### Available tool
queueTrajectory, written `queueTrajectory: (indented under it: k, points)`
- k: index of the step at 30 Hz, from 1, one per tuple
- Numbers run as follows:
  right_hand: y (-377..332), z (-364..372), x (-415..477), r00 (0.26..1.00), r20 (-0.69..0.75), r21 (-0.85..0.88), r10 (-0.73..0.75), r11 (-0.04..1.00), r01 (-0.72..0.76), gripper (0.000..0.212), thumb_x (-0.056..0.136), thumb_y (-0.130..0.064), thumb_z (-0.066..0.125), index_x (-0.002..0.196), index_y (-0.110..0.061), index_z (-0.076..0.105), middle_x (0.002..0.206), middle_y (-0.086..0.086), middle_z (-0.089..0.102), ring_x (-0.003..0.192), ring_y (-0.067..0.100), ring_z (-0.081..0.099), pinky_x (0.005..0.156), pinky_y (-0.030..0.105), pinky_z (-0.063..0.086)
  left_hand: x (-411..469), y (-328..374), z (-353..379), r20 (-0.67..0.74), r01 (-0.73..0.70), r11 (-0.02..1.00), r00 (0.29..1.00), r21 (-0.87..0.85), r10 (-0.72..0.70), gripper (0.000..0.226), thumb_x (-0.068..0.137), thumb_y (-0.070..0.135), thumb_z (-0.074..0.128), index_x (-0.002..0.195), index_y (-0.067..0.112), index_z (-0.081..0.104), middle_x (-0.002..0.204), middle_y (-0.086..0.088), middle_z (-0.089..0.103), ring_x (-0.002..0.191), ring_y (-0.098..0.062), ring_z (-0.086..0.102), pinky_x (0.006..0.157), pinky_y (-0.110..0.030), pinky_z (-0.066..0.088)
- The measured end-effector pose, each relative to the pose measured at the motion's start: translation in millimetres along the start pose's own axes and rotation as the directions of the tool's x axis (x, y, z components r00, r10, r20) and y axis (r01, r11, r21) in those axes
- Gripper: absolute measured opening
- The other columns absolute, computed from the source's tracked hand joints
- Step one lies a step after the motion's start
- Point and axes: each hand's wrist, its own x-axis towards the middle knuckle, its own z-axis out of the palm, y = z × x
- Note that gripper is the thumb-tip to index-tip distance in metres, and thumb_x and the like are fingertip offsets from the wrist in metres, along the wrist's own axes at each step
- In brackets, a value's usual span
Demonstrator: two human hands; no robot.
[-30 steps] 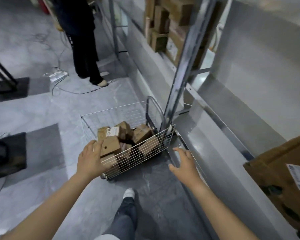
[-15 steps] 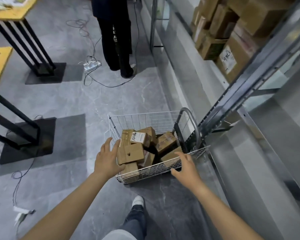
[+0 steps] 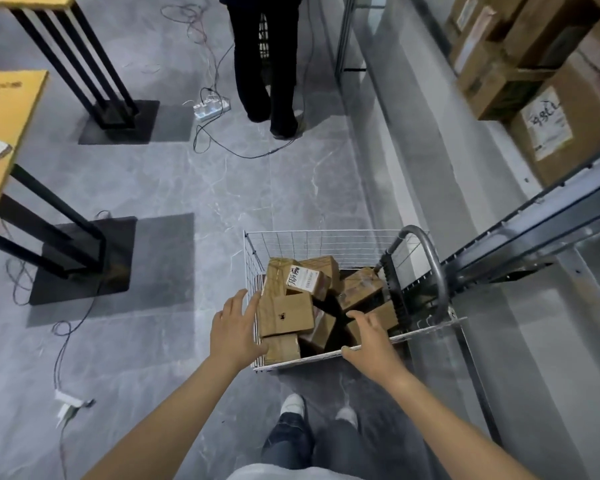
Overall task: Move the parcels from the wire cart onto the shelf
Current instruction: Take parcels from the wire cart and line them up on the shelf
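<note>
Hovering at the near end of the wire cart (image 3: 326, 243), both hands are open with fingers spread and hold nothing. The left hand (image 3: 238, 329) is at the cart's near left corner, its fingertips by the left wire wall and just beside a plain parcel (image 3: 286, 313); whether it touches the wire or the cardboard cannot be told. The right hand (image 3: 371, 344) is over the cart's near rim, fingers pointing in above the parcels (image 3: 361, 291) at the near right, thumb close to the rim wire.

The parcels lie inside the cart in a loose heap, brown cardboard boxes tilted against one another. A labelled parcel (image 3: 303, 280) with a white sticker and dark handwriting sits on top toward the cart's far left, just beyond the plain one. The cart's curved grey handle (image 3: 438, 271) rises at its right side.

Directly right of the cart stands the shelf (image 3: 534, 221), a grey metal frame whose slanted upright runs up from beside the handle. Larger cartons (image 3: 551, 126) sit on it well beyond the cart's far right. Beyond the cart's far end a person (image 3: 264, 64) in dark trousers stands on the grey floor (image 3: 187, 188), with a white power strip (image 3: 210, 107) and cables beside their feet. Well to the cart's left is a yellow-topped table (image 3: 18, 105).
</note>
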Motion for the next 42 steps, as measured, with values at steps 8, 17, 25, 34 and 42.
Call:
queueTrajectory:
  k: [8, 17, 25, 34, 42]
  points:
    - [17, 5, 34, 0.993, 0.097, -0.093, -0.07, 0.993, 0.079, 0.069, 0.082, -0.02, 0.07, 0.141, -0.015, 0.036, 0.139, 0.002, 0.037, 0.129, 0.021, 0.04, 0.105, 0.032, 0.04, 12, 13, 28, 0.069, 0.119, 0.992, 0.991, -0.051, -0.116, 0.102, 0.077, 0.053, 0.063, 0.151, 0.026, -0.001, 0.156, -0.008, 0.009, 0.143, -0.027, 0.012, 0.113, -0.039, 0.021]
    - [40, 12, 111, 0.963, 0.259, -0.119, -0.068, 0.988, 0.102, 0.069, 0.084, -0.019, 0.068, 0.142, -0.017, 0.031, 0.14, 0.002, 0.033, 0.121, 0.023, 0.047, 0.1, 0.031, 0.044, 45, 41, 65, 0.141, 0.264, 0.953, 0.959, -0.146, -0.244, 0.099, 0.077, 0.049, 0.059, 0.151, 0.023, -0.002, 0.155, -0.007, 0.01, 0.142, -0.024, 0.013, 0.111, -0.036, 0.023]
    - [73, 47, 174, 0.949, 0.308, -0.04, -0.063, 0.996, 0.079, 0.068, 0.08, -0.014, 0.071, 0.139, -0.014, 0.036, 0.133, 0.005, 0.034, 0.12, 0.021, 0.044, 0.096, 0.02, 0.035, 83, 49, 116, 0.296, 0.422, 0.872, 0.89, -0.249, -0.346, 0.108, 0.074, 0.047, 0.067, 0.15, 0.027, -0.006, 0.153, -0.006, 0.012, 0.14, -0.025, 0.018, 0.11, -0.039, 0.03]
    - [115, 104, 230, 0.916, 0.401, -0.184, -0.001, 0.979, 0.082, 0.104, 0.074, -0.029, 0.079, 0.151, -0.021, 0.009, 0.151, 0.005, 0.013, 0.137, 0.026, 0.026, 0.111, 0.037, 0.033, 101, 39, 178, 0.396, 0.555, 0.72, 0.823, -0.416, -0.406, 0.095, 0.079, 0.046, 0.064, 0.15, 0.026, 0.004, 0.152, -0.006, 0.014, 0.137, -0.025, 0.025, 0.109, -0.036, 0.033]
    - [114, 146, 275, 0.828, 0.544, -0.508, -0.14, 0.73, 0.457, 0.106, 0.079, -0.041, 0.07, 0.152, -0.024, -0.005, 0.158, 0.008, 0.001, 0.145, 0.03, 0.004, 0.115, 0.045, 0.02, 120, 22, 210, 0.49, 0.678, 0.512, 0.735, -0.528, -0.468, 0.097, 0.08, 0.026, 0.07, 0.151, 0.017, 0.004, 0.142, -0.009, 0.03, 0.128, -0.023, 0.039, 0.1, -0.025, 0.035]
